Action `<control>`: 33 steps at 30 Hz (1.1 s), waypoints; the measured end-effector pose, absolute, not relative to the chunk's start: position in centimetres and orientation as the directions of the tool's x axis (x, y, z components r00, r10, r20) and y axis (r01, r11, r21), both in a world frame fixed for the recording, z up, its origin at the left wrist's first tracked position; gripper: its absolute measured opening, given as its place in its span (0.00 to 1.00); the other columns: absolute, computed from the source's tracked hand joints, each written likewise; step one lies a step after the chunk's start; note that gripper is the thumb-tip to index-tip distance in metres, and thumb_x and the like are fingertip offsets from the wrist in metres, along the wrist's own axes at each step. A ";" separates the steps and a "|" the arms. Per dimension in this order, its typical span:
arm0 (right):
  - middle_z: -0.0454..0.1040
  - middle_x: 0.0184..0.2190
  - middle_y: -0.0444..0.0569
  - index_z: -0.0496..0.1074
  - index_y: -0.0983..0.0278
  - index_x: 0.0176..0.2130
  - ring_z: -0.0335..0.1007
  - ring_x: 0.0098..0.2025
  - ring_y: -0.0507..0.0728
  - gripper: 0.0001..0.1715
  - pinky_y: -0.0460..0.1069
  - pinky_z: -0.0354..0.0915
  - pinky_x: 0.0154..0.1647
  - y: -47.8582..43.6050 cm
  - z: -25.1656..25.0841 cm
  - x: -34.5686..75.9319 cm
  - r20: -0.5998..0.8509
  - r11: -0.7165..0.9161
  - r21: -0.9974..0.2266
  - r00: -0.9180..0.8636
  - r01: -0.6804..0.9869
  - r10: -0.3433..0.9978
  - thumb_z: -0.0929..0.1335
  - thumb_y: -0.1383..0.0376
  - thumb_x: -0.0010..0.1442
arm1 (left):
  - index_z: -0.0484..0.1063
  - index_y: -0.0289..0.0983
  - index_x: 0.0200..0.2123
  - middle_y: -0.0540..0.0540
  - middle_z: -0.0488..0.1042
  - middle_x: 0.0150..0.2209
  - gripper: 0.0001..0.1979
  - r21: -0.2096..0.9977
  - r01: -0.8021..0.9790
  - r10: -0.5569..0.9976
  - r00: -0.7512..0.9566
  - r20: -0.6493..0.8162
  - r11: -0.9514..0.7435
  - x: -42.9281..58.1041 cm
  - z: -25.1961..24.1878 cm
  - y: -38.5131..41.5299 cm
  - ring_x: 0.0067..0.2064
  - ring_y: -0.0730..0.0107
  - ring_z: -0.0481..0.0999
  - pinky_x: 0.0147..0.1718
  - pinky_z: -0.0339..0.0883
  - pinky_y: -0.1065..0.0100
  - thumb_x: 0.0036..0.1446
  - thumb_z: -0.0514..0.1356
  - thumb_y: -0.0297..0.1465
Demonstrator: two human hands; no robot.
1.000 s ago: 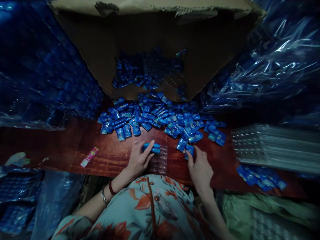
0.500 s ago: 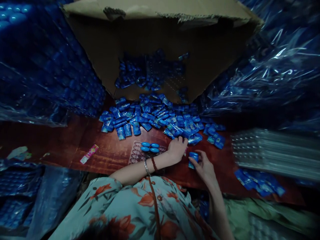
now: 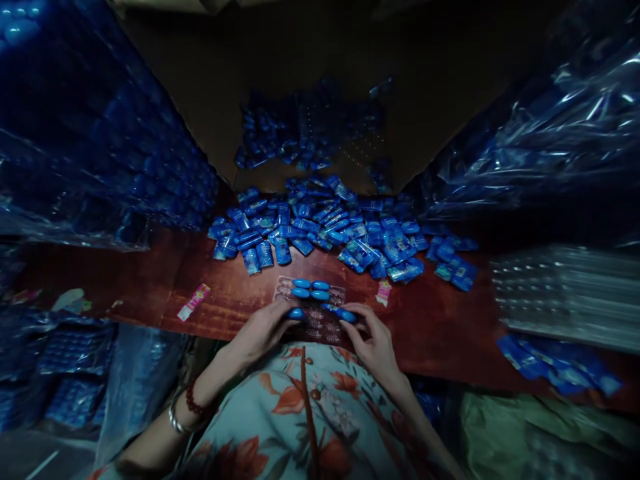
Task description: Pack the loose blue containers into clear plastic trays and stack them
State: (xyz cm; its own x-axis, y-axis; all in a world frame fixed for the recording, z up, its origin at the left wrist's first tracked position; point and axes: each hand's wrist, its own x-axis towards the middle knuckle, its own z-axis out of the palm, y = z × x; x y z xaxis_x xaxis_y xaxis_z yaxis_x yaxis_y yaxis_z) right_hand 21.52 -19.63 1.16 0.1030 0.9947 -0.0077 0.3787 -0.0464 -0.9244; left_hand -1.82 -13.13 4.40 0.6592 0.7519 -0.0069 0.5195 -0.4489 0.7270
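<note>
A clear blister tray (image 3: 320, 323) lies on the red-brown table (image 3: 150, 287) in front of me, with blue packets (image 3: 311, 289) seated in its far rows. My left hand (image 3: 263, 330) pinches one blue packet (image 3: 296, 313) against the tray's left side. Over the tray's right side, my right hand (image 3: 373, 340) presses another blue packet (image 3: 345, 315) down with its fingertips. Beyond the tray spreads a heap of loose blue packets (image 3: 340, 230).
An open cardboard box (image 3: 310, 80) lies on its side at the back, with more packets inside. Plastic-wrapped blue stock (image 3: 95, 133) rises at left and right. Empty clear trays (image 3: 565, 293) are stacked at right. A pink wrapper (image 3: 194, 301) lies on the table's left part.
Both hands came back from the heap to the tray, each with a blue packet. The left hand, which had reached right across the tray, now works the tray's left side.
</note>
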 end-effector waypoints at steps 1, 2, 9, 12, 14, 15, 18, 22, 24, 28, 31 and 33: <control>0.73 0.42 0.51 0.68 0.61 0.43 0.71 0.44 0.55 0.10 0.50 0.71 0.42 -19.4 1.0 21.4 0.065 0.033 -0.894 0.056 0.447 0.996 0.64 0.64 0.61 | 0.64 0.38 0.48 0.45 0.73 0.39 0.11 0.726 0.539 0.793 0.609 0.015 -0.427 -2.3 3.6 -13.4 0.40 0.69 0.74 0.40 0.70 0.69 0.62 0.52 0.31; 0.73 0.42 0.51 0.68 0.61 0.44 0.71 0.45 0.55 0.10 0.51 0.71 0.44 -19.2 0.8 21.3 0.131 0.116 -0.851 -0.006 0.512 0.991 0.63 0.66 0.61 | 0.64 0.38 0.49 0.45 0.73 0.39 0.12 0.719 0.553 0.822 0.568 0.044 -0.421 -2.6 2.8 -13.6 0.40 0.68 0.75 0.39 0.71 0.68 0.62 0.52 0.30; 0.72 0.46 0.58 0.67 0.67 0.53 0.70 0.47 0.58 0.24 0.52 0.71 0.43 -18.2 1.2 21.8 0.181 0.488 -0.397 -0.455 0.778 0.872 0.58 0.76 0.59 | 0.62 0.38 0.56 0.39 0.71 0.46 0.20 0.570 0.561 0.786 0.543 0.295 -0.601 -2.1 -0.8 -14.5 0.47 0.66 0.73 0.42 0.72 0.66 0.62 0.48 0.23; 0.72 0.47 0.57 0.67 0.66 0.53 0.69 0.48 0.57 0.24 0.52 0.71 0.44 -17.7 1.2 21.7 0.214 0.555 -0.373 -0.513 0.744 0.831 0.58 0.76 0.59 | 0.61 0.39 0.57 0.39 0.72 0.45 0.21 0.482 0.583 0.756 0.535 0.377 -0.654 -2.7 -1.2 -14.1 0.45 0.67 0.74 0.40 0.72 0.67 0.61 0.48 0.23; 0.73 0.47 0.58 0.68 0.67 0.51 0.70 0.48 0.57 0.21 0.51 0.71 0.45 -17.4 1.1 21.5 0.241 0.580 -0.383 -0.528 0.719 0.814 0.58 0.76 0.60 | 0.60 0.39 0.57 0.39 0.72 0.44 0.22 0.437 0.592 0.736 0.542 0.406 -0.677 -3.0 -1.1 -13.7 0.44 0.67 0.75 0.38 0.73 0.68 0.61 0.48 0.22; 0.73 0.46 0.58 0.68 0.68 0.50 0.70 0.48 0.56 0.21 0.50 0.71 0.45 -17.3 1.0 21.3 0.249 0.583 -0.387 -0.527 0.715 0.812 0.58 0.76 0.60 | 0.59 0.39 0.58 0.39 0.73 0.43 0.22 0.417 0.595 0.726 0.550 0.412 -0.687 -3.1 -1.1 -13.5 0.43 0.67 0.75 0.37 0.73 0.68 0.61 0.48 0.22; 0.73 0.45 0.57 0.68 0.68 0.49 0.71 0.47 0.56 0.21 0.50 0.71 0.45 -17.3 0.8 21.0 0.246 0.551 -0.386 -0.493 0.740 0.834 0.58 0.77 0.59 | 0.58 0.38 0.59 0.39 0.73 0.43 0.22 0.394 0.591 0.710 0.575 0.406 -0.704 -3.1 -0.9 -13.1 0.43 0.67 0.75 0.38 0.72 0.68 0.62 0.48 0.23; 0.72 0.45 0.56 0.66 0.67 0.51 0.70 0.47 0.57 0.23 0.50 0.71 0.44 -17.1 1.0 21.0 0.183 0.506 -0.380 -0.474 0.774 0.861 0.57 0.77 0.58 | 0.57 0.37 0.59 0.40 0.73 0.42 0.21 0.375 0.592 0.701 0.595 0.395 -0.713 -2.3 -0.5 -12.9 0.42 0.68 0.76 0.37 0.72 0.69 0.63 0.46 0.25; 0.71 0.43 0.55 0.66 0.66 0.50 0.70 0.46 0.57 0.23 0.50 0.71 0.42 -16.7 1.4 20.9 0.132 0.481 -0.395 -0.470 0.783 0.873 0.57 0.78 0.57 | 0.58 0.37 0.58 0.41 0.73 0.41 0.20 0.344 0.591 0.683 0.619 0.388 -0.730 -1.7 -0.3 -12.7 0.40 0.68 0.76 0.36 0.72 0.69 0.64 0.45 0.25; 0.70 0.38 0.51 0.66 0.64 0.47 0.71 0.39 0.54 0.21 0.48 0.70 0.39 -15.5 2.2 20.6 0.044 0.416 -0.458 -0.447 0.786 0.894 0.58 0.78 0.57 | 0.60 0.36 0.56 0.42 0.73 0.38 0.18 0.344 0.577 0.671 0.622 0.403 -0.741 -0.8 -0.1 -12.3 0.37 0.70 0.75 0.33 0.71 0.71 0.64 0.44 0.25; 0.69 0.38 0.50 0.66 0.63 0.46 0.71 0.37 0.53 0.20 0.47 0.69 0.37 -14.8 2.6 20.5 0.004 0.412 -0.450 -0.459 0.792 0.888 0.58 0.78 0.57 | 0.61 0.35 0.53 0.43 0.72 0.37 0.16 0.343 0.593 0.683 0.595 0.423 -0.729 -0.7 0.0 -12.3 0.35 0.71 0.75 0.31 0.70 0.72 0.64 0.44 0.25; 0.69 0.39 0.50 0.65 0.63 0.46 0.71 0.37 0.53 0.20 0.47 0.69 0.37 -14.7 2.8 20.7 -0.027 0.409 -0.436 -0.465 0.802 0.885 0.58 0.78 0.57 | 0.63 0.35 0.51 0.43 0.72 0.36 0.15 0.333 0.609 0.692 0.590 0.416 -0.720 -0.8 0.2 -12.4 0.35 0.71 0.74 0.31 0.69 0.73 0.65 0.43 0.25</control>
